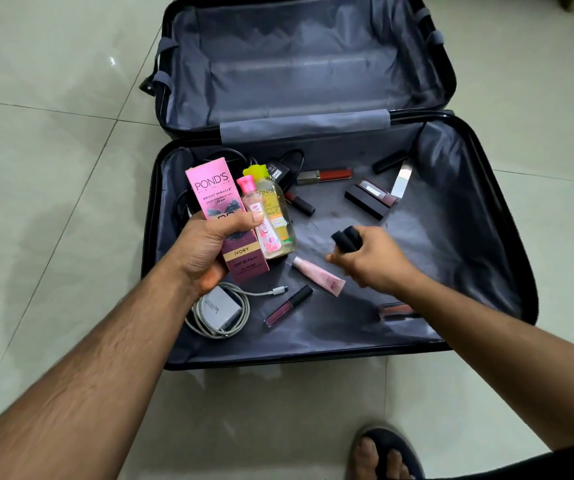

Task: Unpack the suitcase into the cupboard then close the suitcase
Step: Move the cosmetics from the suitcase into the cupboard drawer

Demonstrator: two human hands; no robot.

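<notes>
Head view: my left hand [209, 247] grips a pink box [225, 216] and two bottles [271, 216] together over the open suitcase [479, 237]. My right hand [368, 261] clutches small black items [345, 239] – I can't tell what they are. The pink tube [318, 275] lies just left of and below the right hand, long axis diagonal, cap up-left – I'd judge the right nearer. No cupboard in view.

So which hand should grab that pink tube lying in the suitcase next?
Probably the right hand. It hovers just beside the pink tube and holds only small black items. The left hand is already full, gripping the Pond's box and two bottles.
</notes>
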